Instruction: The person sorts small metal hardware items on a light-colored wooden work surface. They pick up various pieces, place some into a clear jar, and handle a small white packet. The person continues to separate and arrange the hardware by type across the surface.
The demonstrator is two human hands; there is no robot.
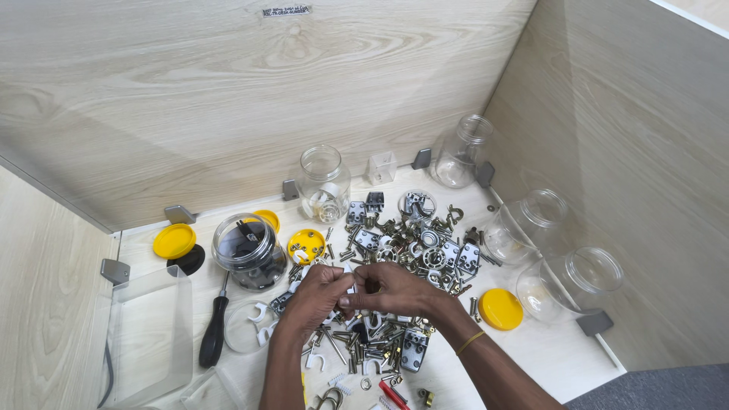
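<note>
My left hand (pixel 315 300) and my right hand (pixel 395 292) meet over a pile of mixed hardware (pixel 395 250): screws, bolts, metal brackets and white plastic clips. Both pinch a small white plastic piece (pixel 354 286) between their fingertips. A yellow band circles my right wrist. Just left of my left hand stands a clear jar of dark parts (pixel 249 250), and a clear lid with white clips (pixel 249 323) lies below it.
Several empty clear jars stand around: one at the back (pixel 323 182), one tipped at the rear right (pixel 459 159), two lying at the right (pixel 528 224) (pixel 569 281). Yellow lids (pixel 174 241) (pixel 500 308), a black-handled screwdriver (pixel 215 326) and a clear box (pixel 148 334) lie nearby. Wooden walls enclose the desk.
</note>
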